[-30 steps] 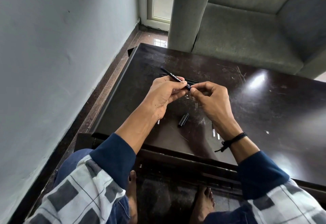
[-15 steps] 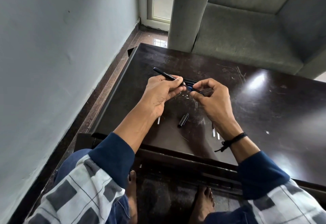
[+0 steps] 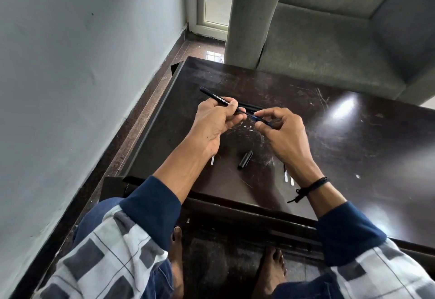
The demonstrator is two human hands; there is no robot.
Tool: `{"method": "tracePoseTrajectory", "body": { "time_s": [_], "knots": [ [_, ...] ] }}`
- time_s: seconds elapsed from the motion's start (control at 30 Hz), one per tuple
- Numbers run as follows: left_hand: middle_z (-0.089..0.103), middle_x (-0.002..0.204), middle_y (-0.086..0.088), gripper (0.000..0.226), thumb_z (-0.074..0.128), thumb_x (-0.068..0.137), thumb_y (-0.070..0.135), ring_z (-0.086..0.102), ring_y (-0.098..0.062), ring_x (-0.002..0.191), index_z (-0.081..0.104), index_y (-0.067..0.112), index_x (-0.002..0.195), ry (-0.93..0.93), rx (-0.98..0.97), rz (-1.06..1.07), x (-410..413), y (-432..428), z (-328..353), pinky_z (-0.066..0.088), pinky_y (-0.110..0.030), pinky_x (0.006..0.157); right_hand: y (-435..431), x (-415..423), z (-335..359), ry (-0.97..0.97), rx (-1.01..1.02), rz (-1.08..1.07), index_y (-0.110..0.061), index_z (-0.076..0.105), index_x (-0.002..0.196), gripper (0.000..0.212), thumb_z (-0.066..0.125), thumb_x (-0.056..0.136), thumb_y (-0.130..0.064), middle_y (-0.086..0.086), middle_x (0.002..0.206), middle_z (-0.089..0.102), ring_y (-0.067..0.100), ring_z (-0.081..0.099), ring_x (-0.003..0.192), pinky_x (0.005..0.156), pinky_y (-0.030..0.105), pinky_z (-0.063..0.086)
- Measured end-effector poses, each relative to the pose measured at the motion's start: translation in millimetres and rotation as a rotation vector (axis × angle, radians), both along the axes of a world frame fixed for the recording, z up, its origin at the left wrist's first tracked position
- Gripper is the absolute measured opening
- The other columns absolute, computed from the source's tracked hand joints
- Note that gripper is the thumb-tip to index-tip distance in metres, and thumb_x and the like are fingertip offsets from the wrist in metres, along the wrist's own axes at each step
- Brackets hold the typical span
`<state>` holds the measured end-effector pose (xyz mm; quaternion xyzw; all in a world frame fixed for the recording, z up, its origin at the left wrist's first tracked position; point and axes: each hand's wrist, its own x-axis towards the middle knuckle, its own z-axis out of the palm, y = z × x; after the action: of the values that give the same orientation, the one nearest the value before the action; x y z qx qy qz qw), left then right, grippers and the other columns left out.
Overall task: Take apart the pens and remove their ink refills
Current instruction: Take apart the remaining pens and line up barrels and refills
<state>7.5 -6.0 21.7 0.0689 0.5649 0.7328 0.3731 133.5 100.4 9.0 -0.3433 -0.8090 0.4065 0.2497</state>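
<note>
1. Step in hand. We hold the pen barrel (image 3: 215, 96) in the left hand (image 3: 213, 124), fingers curled round its near end, while the far end points up and away to the left. The right hand (image 3: 282, 133) pinches the tip of the ink refill (image 3: 252, 116) between thumb and forefinger. A short stretch of the thin dark refill shows between the two hands, above the table (image 3: 353, 145).
2. Doing it well. We judge that the refill is partly drawn out. The pull should run straight along the line of the barrel, since a sideways tug could bend the slender tube or smear ink. A firm grip on the barrel and a light pinch at the tip should serve.
3. Nearby parts. A black cap (image 3: 244, 159) lies on the table below the hands. Two thin pale tubes (image 3: 286, 176) show just beside the right wrist, and another (image 3: 212, 161) peeps out under the left wrist. We take these for refills already removed, though each is partly hidden.
4. Work left. More dark pens (image 3: 256, 106) lie on the table just behind the hands. How many, we cannot tell.
5. Obstacles. The loose tubes and the cap lie under the forearms, so a lowered wrist could roll them toward the near edge. A grey sofa (image 3: 329, 39) stands beyond the table and a wall (image 3: 82, 63) rises on the left. Neither hinders the pull.
</note>
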Motion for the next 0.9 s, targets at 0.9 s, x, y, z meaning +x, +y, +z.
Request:
{"method": "tracePoseTrajectory", "body": {
  "time_s": [0.9],
  "knots": [
    [0.070, 0.093, -0.017, 0.007, 0.059, 0.098, 0.001, 0.075, -0.027, 0.081, 0.063, 0.007, 0.095, -0.130, 0.143, 0.195, -14, -4, 4, 0.061, -0.026, 0.077, 2, 6, -1, -0.621, 0.123, 0.128, -0.031, 0.072, 0.086, 0.007, 0.076, 0.082, -0.026, -0.017, 0.077, 0.067, 0.015, 0.067, 0.092, 0.096, 0.044, 0.051]
  ]
}}
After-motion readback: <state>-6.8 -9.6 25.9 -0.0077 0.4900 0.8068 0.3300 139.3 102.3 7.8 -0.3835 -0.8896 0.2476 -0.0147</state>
